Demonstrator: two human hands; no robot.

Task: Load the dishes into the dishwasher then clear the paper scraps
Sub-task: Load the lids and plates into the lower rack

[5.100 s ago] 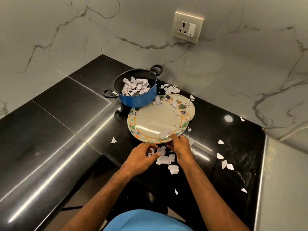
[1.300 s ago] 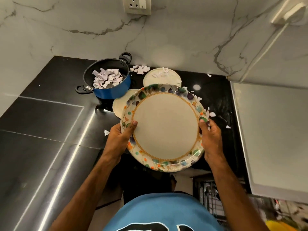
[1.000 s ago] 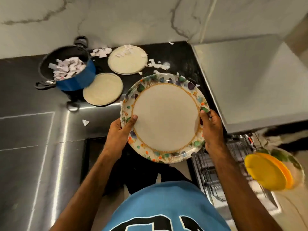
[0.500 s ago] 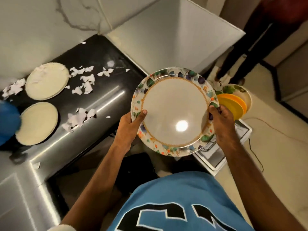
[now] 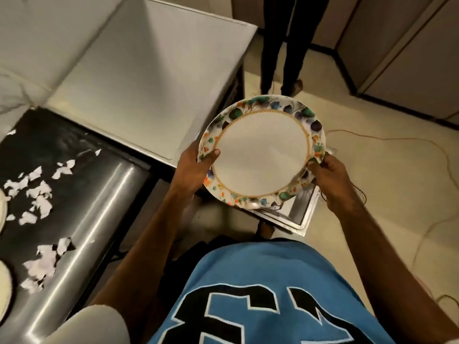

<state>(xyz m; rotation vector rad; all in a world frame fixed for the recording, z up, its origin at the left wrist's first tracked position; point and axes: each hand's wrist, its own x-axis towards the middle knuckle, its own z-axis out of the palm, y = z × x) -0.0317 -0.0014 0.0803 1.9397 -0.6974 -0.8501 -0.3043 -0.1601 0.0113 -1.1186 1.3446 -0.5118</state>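
My left hand and right hand grip the plate by its rim, at nine and three o'clock. I judge it not yet loaded; paper scraps litter the bench at nine o'clock.

Beige floor, glossy black countertop, pale grey cabinet top, white marble wall

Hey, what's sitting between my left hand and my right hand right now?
The floral-rimmed plate: the left hand grips one rim edge, the right hand the opposite one. The head view shows it.
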